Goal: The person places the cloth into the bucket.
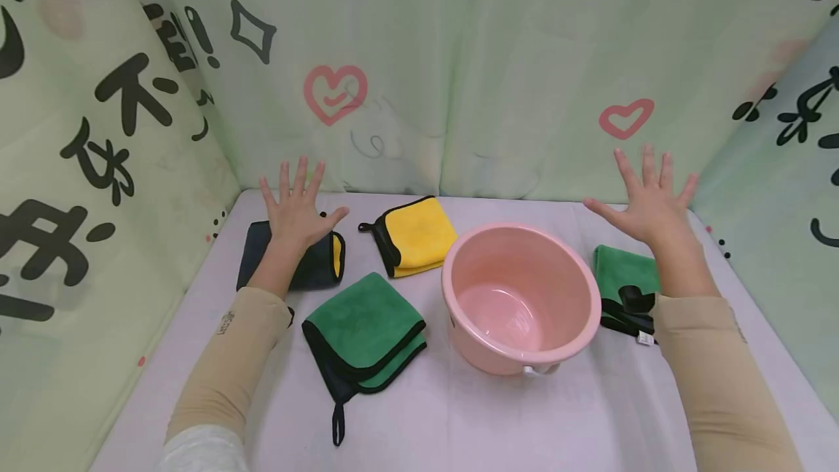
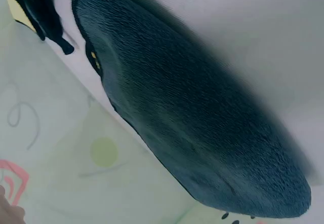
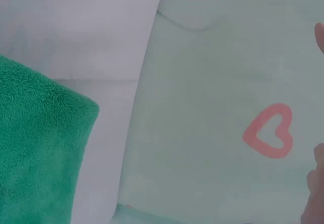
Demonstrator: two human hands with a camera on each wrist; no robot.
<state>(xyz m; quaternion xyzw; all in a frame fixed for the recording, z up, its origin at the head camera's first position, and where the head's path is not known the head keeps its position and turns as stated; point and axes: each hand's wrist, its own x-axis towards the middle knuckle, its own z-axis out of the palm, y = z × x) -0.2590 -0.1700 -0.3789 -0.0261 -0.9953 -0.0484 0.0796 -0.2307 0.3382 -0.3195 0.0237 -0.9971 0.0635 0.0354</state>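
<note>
Both of your hands are raised above the counter (image 1: 459, 414) with fingers spread and straight, gripping nothing. Your left hand (image 1: 296, 211) hovers over the dark cloth (image 1: 321, 264) near the far left corner; the left wrist view shows that cloth (image 2: 202, 128) lying flat on the white surface close under the wrist, apart from the hand as far as the pictures tell. Your right hand (image 1: 650, 202) hangs above the far right edge, just beyond the green cloth with black trim (image 1: 623, 275). In the right wrist view only a corner of that green cloth (image 3: 40, 148) shows, untouched.

Between the hands the pink basin (image 1: 521, 297) stands upright and empty, a little right of the middle. The yellow cloth (image 1: 414, 235) lies folded just beyond its left rim, toward the far edge. A second green cloth (image 1: 363, 326), folded with its black loop trailing toward the near edge, lies left of the basin.

This reads as a starting pose: nothing is lifted, nothing is in the basin, all four cloths lie folded where they are. Judging by how close things are, your left hand would most naturally drop onto the dark cloth directly beneath it and your right onto the green one by the right edge. Either move calls for lowering the palm, then curling fingers and thumb round a folded edge rather than pressing on the flat top, so the layers come up together.
</note>
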